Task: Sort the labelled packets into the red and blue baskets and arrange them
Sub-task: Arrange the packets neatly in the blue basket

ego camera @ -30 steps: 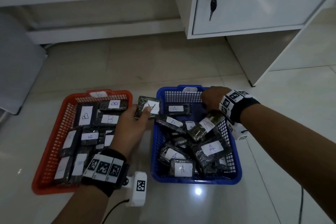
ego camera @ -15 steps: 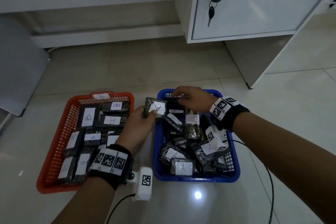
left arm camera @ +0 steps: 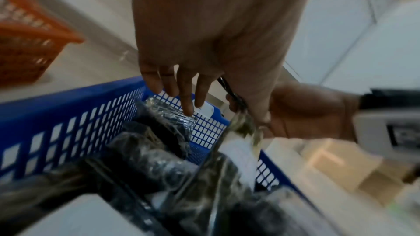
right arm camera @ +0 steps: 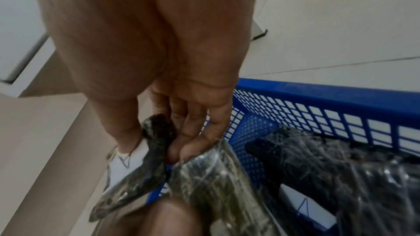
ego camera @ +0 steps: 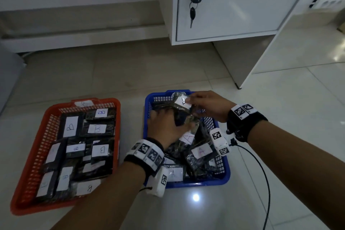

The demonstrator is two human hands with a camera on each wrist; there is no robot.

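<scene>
On the floor a red basket (ego camera: 37,155) holds dark packets labelled B (ego camera: 97,128). Right of it, a blue basket (ego camera: 186,185) holds packets labelled A (ego camera: 201,150). Both hands are over the blue basket's far end. My right hand (ego camera: 207,104) pinches a wrapped packet with a white label (ego camera: 182,102), thumb on the label (right arm camera: 127,153). My left hand (ego camera: 164,123) is just below it. Its fingers (left arm camera: 188,103) point down at packets in the basket, while its thumb presses a second upright packet (left arm camera: 240,132) against the hand. That packet's label is blurred.
A white cabinet (ego camera: 233,5) with a key in its lock (ego camera: 193,7) stands behind the baskets. A black cable (ego camera: 261,173) runs from my right wrist across the tiles. A low ledge (ego camera: 84,41) lies along the back wall.
My left hand moved right from the gap between the baskets to the blue basket's far end, bringing the labelled packet. My right hand came across and took hold of that packet.
</scene>
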